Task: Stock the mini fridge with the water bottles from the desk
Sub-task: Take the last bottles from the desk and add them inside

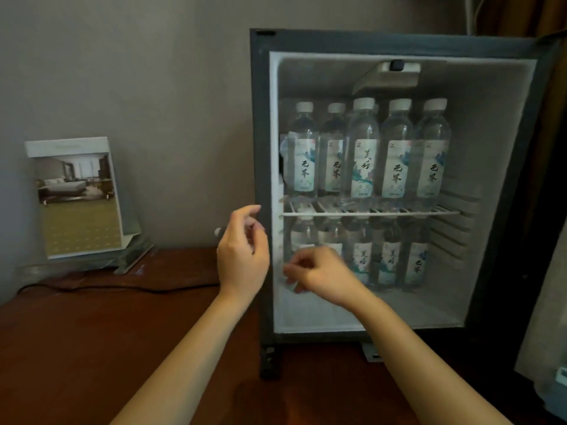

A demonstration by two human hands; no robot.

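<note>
From the head camera, we face a dark-framed mini fridge with a white lining (260,118), its door open and out of sight.

Our right hand (322,276) reaches into the lower compartment. Its fingers (294,271) curl on the lower-left bottle (302,237), a clear plastic one with a white label, though blur hides how firm the hold is. Our left hand (242,259) hovers just left of it, outside the fridge frame and apart from the right. The fingers are loosely curled, and we cannot tell whether they hold anything. A small white round thing (218,231) peeks out at that hand's left edge, and we cannot make out what it is.

Above the right hand, a white wire shelf (383,213) carries a row of five clear white-capped water bottles (363,148). To the right of that hand, more bottles fill the lower row.

We judge this to be the seating of a last bottle. We should keep it upright, slide it back until it touches its neighbour, and turn the label forward.

The labels carry black brush characters over a blue-green wash. One reads 美好, and others begin with 无.

Below the left hand lies the dark reddish wooden desk (92,348), and well to its left stands a clear acrylic sign holder (76,194) with a hotel-room photograph.
</note>
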